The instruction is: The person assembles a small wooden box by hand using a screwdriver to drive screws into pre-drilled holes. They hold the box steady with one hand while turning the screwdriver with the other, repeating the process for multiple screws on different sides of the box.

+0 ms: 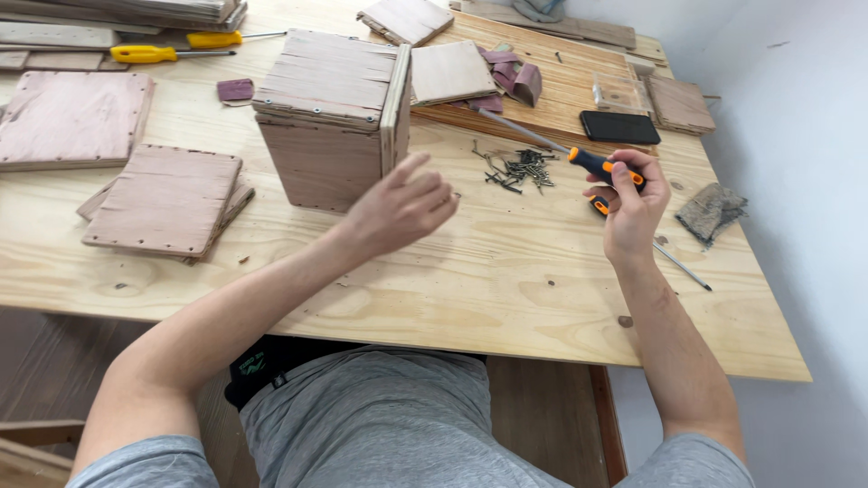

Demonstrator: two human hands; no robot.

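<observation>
While the right hand (630,194) grips the orange-handled screwdriver (601,167), the loose-fingered, empty left hand (402,203) should steady the wooden box (330,113) at 11 o'clock.

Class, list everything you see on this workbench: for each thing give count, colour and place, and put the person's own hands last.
wooden box: one, reddish-brown, centre of table, by the left hand
workbench: one, pale plywood, under everything
flat wooden panels: several, reddish-brown, left side and far edge
screws: a loose pile, dark, right of the box
orange-and-black screwdriver: one, gripped in the right hand, shaft pointing toward the far left
second screwdriver: one, orange-and-black handle partly hidden below the right hand, shaft toward the near right
yellow-handled screwdrivers: two, far left
phone: one, black, far right
sandpaper scraps: a few, maroon, behind the box
left hand: loosely curled, empty, beside the box
right hand: closed on the screwdriver
</observation>
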